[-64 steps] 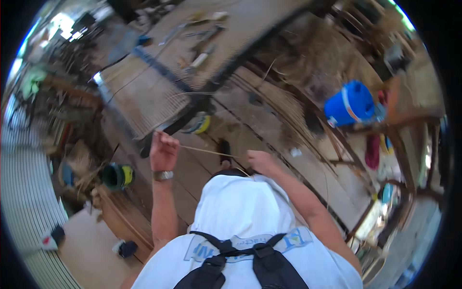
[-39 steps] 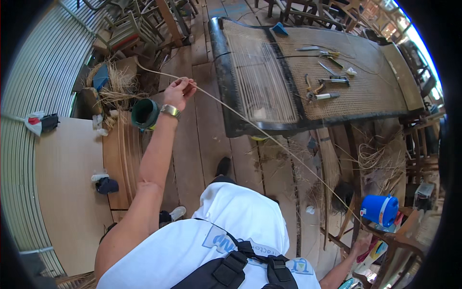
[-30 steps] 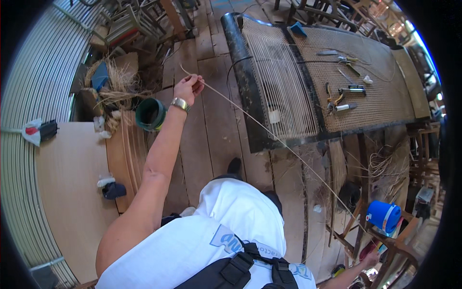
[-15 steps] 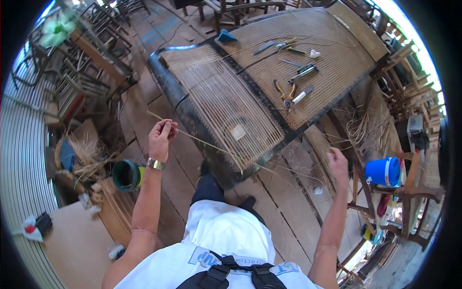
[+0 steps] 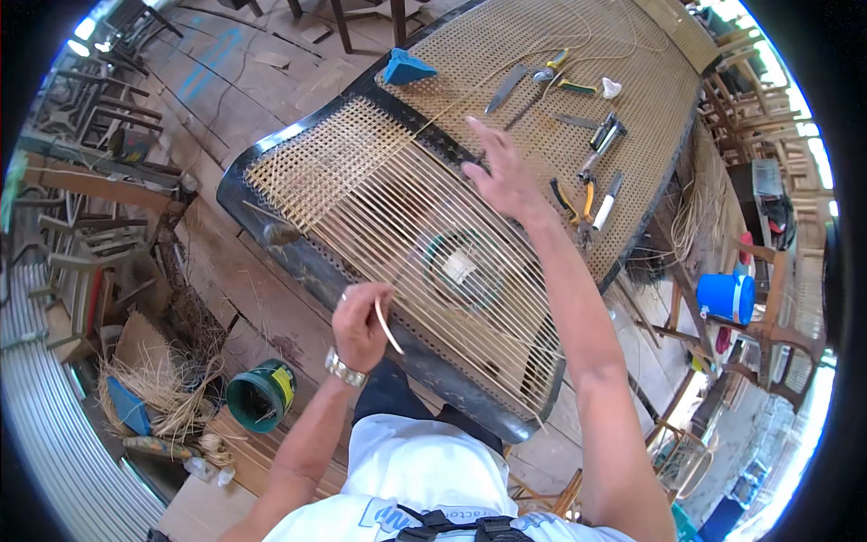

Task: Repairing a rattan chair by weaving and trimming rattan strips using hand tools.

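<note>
A dark wooden frame (image 5: 239, 185) lies before me. Its near panel has finished cane mesh (image 5: 312, 149) on the left and parallel cane strands (image 5: 411, 194) across the rest. My left hand (image 5: 355, 325) is closed at the frame's near edge, a pale cane strip (image 5: 389, 331) sticking out from its fingers. Over the crossbar between the panels, my right hand (image 5: 508, 181) reaches out with thumb and fingers apart, nothing visible in it. A peg-like piece (image 5: 283, 234) sits on the near rail, left of my left hand.
Knives, pliers (image 5: 580, 200) and other tools lie on the far woven panel, with a blue wedge-shaped piece (image 5: 406, 68) by the crossbar. On the floor at left stand a green bucket (image 5: 256, 397) and loose cane fibres (image 5: 172, 379). A blue cooler (image 5: 725, 298) and chair frames are at right.
My right hand has swung from the right side, off the frame, to above the crossbar. My left hand has moved right and down to the near rail. The view has shifted closer to the frame.
</note>
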`<state>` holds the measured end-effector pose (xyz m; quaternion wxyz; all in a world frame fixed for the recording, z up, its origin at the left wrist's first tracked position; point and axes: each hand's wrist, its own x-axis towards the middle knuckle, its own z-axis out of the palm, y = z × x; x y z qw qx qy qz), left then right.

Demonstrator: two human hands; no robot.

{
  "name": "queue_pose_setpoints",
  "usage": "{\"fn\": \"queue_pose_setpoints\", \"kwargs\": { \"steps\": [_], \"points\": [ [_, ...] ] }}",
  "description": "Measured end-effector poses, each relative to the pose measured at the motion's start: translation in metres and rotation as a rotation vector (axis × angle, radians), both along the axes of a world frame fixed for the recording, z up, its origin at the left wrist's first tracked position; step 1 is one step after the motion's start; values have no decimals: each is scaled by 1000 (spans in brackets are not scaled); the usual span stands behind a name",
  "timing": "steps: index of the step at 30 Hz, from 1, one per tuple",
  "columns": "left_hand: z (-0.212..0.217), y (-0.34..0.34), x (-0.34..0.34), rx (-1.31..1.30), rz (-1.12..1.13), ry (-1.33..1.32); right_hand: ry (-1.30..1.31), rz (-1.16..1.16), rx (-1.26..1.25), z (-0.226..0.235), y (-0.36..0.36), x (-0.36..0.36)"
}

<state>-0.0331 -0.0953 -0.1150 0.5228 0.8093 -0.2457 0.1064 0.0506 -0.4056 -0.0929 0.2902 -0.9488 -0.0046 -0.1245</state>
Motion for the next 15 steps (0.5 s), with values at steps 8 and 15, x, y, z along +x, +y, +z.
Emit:
{"fn": "queue_pose_setpoints", "kwargs": {
  "steps": [8,15],
  "points": [
    [-4,17,15,-37,-151,14,-84,-32,-699,-55,42,192],
    [-6,14,11,-42,-168,29,15,-31,-491,-97,-14,278]
  ]
}}
